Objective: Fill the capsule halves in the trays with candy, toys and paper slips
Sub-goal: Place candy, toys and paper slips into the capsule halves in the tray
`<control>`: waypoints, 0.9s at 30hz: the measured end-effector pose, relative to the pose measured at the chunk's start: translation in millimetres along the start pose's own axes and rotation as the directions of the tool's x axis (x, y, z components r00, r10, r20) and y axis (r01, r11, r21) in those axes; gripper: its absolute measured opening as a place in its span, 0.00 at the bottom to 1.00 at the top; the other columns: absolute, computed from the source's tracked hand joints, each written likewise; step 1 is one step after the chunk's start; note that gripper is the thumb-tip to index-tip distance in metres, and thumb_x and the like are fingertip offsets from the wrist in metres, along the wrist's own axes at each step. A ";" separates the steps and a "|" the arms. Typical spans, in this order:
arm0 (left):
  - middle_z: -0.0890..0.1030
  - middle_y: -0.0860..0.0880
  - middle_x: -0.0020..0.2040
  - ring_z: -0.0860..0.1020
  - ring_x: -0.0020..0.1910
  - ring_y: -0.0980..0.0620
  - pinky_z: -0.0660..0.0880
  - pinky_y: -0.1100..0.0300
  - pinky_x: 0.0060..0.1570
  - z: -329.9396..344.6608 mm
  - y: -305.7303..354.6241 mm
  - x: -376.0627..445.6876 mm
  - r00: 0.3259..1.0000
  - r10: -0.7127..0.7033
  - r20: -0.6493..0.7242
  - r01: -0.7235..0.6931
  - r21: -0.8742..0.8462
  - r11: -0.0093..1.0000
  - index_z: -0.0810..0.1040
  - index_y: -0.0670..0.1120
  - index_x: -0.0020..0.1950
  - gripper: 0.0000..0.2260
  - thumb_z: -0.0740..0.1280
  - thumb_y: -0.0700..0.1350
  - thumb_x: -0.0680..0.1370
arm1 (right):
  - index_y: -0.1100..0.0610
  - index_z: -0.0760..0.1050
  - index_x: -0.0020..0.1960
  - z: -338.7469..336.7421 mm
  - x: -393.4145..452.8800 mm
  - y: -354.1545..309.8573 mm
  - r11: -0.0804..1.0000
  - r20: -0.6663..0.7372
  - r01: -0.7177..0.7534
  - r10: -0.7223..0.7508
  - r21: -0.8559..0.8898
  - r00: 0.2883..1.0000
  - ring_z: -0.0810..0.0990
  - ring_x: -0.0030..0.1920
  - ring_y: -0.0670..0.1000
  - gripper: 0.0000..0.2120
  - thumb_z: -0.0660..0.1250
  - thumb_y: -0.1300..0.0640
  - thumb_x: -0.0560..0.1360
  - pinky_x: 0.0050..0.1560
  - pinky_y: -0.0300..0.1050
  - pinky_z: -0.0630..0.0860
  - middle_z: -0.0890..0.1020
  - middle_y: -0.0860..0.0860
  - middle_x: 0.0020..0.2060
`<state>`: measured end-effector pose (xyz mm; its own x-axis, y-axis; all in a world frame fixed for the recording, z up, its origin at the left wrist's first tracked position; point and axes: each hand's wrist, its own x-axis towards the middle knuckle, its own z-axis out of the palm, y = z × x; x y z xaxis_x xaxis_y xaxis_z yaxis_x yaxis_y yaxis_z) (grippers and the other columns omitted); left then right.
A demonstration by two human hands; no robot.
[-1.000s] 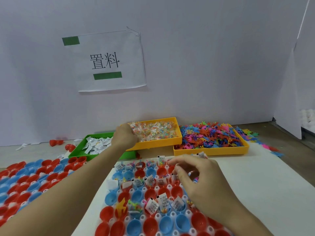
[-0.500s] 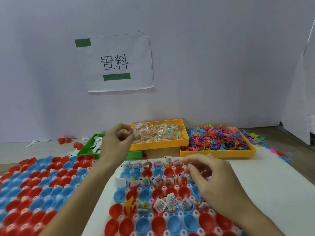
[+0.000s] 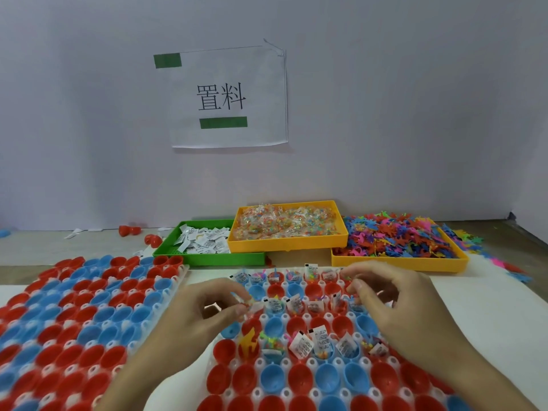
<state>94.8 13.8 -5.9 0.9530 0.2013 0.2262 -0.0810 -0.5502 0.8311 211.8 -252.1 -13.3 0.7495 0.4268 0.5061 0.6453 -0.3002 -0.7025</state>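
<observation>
The near tray point(image 3: 311, 363) sat on the bench, its back three rows of cups mostly holding slips, toys or candy, the front rows bare. The left hand point(image 3: 204, 315) pinched a candy packet point(image 3: 255, 305) over it; the right hand point(image 3: 394, 304) hovered, fingers curled, contents unclear. The left tray point(image 3: 83, 310) looked unfilled: most remained.
</observation>
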 end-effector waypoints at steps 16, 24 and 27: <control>0.82 0.60 0.43 0.77 0.42 0.58 0.73 0.66 0.41 -8.8 -2.2 -3.1 0.973 -0.055 0.225 -0.009 0.272 0.962 0.82 0.62 0.44 0.09 0.72 0.46 0.76 | 0.38 0.77 0.60 -2.2 0.5 -0.7 1.000 -0.023 -0.013 0.013 0.016 1.000 0.83 0.44 0.43 0.18 0.69 0.59 0.77 0.40 0.30 0.77 0.84 0.39 0.40; 0.82 0.61 0.42 0.77 0.42 0.58 0.72 0.68 0.40 -0.5 -2.6 -2.3 0.974 -0.041 0.221 -0.030 0.308 0.951 0.84 0.61 0.43 0.09 0.74 0.44 0.75 | 0.37 0.76 0.60 -1.4 0.7 0.5 1.000 -0.019 -0.002 0.002 0.005 1.000 0.83 0.44 0.42 0.19 0.69 0.59 0.78 0.42 0.30 0.77 0.84 0.39 0.40; 0.81 0.64 0.42 0.77 0.43 0.60 0.73 0.68 0.41 1.7 -1.6 -2.3 0.974 -0.046 0.223 -0.029 0.323 0.946 0.83 0.62 0.44 0.10 0.74 0.45 0.74 | 0.37 0.76 0.60 -0.9 1.0 1.1 1.000 -0.022 -0.005 0.005 0.006 1.000 0.83 0.44 0.42 0.19 0.69 0.59 0.77 0.40 0.29 0.76 0.85 0.41 0.40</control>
<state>93.3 12.9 -8.6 0.9969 0.0404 0.0681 -0.0101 -0.7881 0.6155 213.4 -252.7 -13.0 0.7559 0.4061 0.5135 0.6405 -0.2969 -0.7082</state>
